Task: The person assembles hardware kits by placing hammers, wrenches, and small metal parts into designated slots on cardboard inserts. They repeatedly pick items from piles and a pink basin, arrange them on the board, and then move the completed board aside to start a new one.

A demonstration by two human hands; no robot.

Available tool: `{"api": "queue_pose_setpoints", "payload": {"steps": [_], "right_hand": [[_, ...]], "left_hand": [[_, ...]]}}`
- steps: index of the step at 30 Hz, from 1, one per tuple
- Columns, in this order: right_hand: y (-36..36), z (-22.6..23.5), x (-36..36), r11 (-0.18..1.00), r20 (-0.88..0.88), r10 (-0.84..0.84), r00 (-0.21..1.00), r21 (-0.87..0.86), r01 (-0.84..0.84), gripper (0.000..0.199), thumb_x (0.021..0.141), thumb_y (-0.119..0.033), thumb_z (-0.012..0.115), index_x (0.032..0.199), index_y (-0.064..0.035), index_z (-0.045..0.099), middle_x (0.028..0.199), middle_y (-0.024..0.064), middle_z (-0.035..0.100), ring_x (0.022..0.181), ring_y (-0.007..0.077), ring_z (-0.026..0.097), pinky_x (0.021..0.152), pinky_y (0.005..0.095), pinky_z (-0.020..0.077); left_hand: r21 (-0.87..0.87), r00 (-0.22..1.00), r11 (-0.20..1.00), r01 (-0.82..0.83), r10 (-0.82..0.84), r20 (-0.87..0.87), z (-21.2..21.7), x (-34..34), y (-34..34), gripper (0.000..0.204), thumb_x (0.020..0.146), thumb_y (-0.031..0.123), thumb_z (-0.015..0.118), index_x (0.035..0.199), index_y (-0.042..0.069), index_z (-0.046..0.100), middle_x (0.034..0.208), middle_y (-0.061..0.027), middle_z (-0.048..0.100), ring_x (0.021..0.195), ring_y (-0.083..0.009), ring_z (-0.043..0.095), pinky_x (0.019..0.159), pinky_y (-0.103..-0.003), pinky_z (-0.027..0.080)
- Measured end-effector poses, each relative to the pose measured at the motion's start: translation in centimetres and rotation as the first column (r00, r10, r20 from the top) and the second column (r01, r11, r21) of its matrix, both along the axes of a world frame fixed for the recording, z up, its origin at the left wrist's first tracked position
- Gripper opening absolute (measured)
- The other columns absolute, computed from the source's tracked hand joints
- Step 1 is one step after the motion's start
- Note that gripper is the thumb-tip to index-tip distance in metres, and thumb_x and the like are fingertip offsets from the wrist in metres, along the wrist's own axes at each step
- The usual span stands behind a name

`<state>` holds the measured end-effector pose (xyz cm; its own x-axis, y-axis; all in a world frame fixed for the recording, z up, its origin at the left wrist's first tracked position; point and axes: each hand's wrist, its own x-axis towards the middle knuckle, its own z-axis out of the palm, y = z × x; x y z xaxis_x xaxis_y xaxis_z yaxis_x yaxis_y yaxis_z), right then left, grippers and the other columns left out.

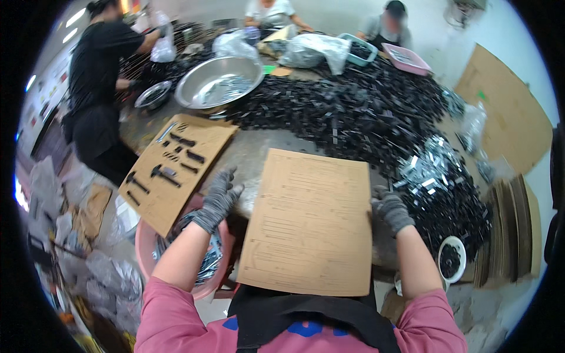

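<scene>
A flat brown cardboard sheet (312, 229) with printed lines lies in front of me, its near edge against my apron. My left hand (219, 200), in a grey knit glove, is open to the left of the sheet, fingers spread and nothing in them. At the sheet's right edge is my right hand (389, 210), gloved alike, its fingers apart; whether they touch the edge is unclear. Left of my left hand, a second cardboard sheet (176, 203) bears black metal parts (166, 175) and small pieces set out in groups.
Black parts (353, 112) heap across the table, with shiny silver pieces (432, 165) at right. A steel basin (183, 88) stands behind. A pink tub (143, 250) of metal parts is by my left forearm. Cardboard sheets (518, 229) stand at right. Several people work around the table.
</scene>
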<state>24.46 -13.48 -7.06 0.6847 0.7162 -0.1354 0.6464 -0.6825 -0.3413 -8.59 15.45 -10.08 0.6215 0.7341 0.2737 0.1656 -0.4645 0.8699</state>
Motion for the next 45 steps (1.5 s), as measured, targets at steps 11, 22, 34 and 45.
{"api": "queue_pose_setpoints", "payload": {"steps": [11,22,34,45], "right_hand": [[-0.9,1.4,-0.2,0.994,-0.218,0.101,0.971,0.067,-0.088,0.045,0.079,-0.030,0.051,0.119,-0.0112,0.044,0.106,0.0154,0.056,0.097,0.0300,0.054,0.086,0.0352,0.0410],[0.2,5.7,11.4,0.968,0.390,0.012,0.921,0.227,-0.108,0.041,0.074,-0.029,0.056,0.108,-0.0072,0.051,0.111,0.0133,0.051,0.104,0.0273,0.049,0.091,0.0339,0.0367],[9.3,6.6,19.2,0.965,0.463,-0.176,0.869,-0.091,0.244,0.043,0.075,-0.030,0.056,0.113,-0.0105,0.048,0.120,0.0124,0.045,0.108,0.0285,0.048,0.089,0.0416,0.0376],[-3.2,11.3,18.5,0.971,0.435,-0.238,0.868,0.132,0.199,0.062,0.073,-0.042,0.057,0.124,-0.0116,0.040,0.127,0.0118,0.040,0.118,0.0244,0.037,0.100,0.0363,0.0277]], "left_hand": [[0.160,0.957,0.984,0.073,-0.024,-0.289,-4.4,5.4,-4.3,0.055,0.074,0.019,0.062,0.120,-0.001,0.039,0.118,-0.0220,0.043,0.111,-0.0297,0.042,0.092,-0.034,0.036],[0.595,0.809,0.647,0.477,-0.058,-0.585,-0.5,18.1,-10.8,0.055,0.075,0.041,0.053,0.118,0.007,0.047,0.124,-0.0162,0.041,0.116,-0.0316,0.036,0.098,-0.043,0.024],[0.577,0.841,0.696,0.428,-0.073,-0.536,0.1,18.3,-10.9,0.048,0.074,0.036,0.055,0.112,0.006,0.051,0.118,-0.0154,0.046,0.113,-0.0329,0.038,0.097,-0.042,0.025],[0.607,0.863,0.682,0.409,-0.074,-0.499,-0.8,18.9,-10.8,0.047,0.070,0.036,0.056,0.107,0.007,0.053,0.114,-0.0148,0.048,0.108,-0.0327,0.040,0.093,-0.044,0.028]]}}
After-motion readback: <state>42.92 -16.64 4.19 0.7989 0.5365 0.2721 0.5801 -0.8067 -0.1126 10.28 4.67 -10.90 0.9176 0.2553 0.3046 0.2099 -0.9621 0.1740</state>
